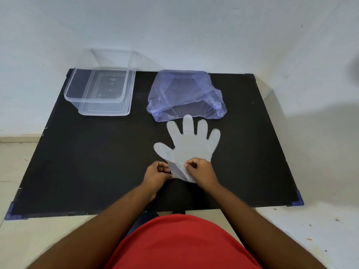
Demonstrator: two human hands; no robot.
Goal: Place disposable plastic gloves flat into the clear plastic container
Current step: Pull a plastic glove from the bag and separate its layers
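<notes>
While both hands work at the cuff, the disposable glove [191,142] lies spread flat on the black table [87,162], fingers pointing away from the person, fingertips just short of the blue plastic bag [184,96]. Left hand [157,172] pinches the cuff's left edge between thumb and fingertips; right hand [202,171] is closed narrow on the cuff's right side, a fold of film lifted between the two. Step in hand looks like picking up or separating the glove at the cuff, before any transfer. Clear plastic container [101,92] sits open at the far left of the table, well apart from the glove, and appears empty, so the task seems barely started.

Next move likely calls for lifting the glove by the cuff without crumpling it, carrying it left and away from the person, and laying it flat inside the container; thin film may cling or fold, so both hands probably need to keep it stretched.

Hard to make out: whether the cuff is one glove or several stuck together; what the bag holds, since its film is translucent and crumpled; the container's rear wall and a clear shape behind it, possibly a lid, blend into the white wall [194,35]. Fingertips' contact under the film is hidden.
</notes>
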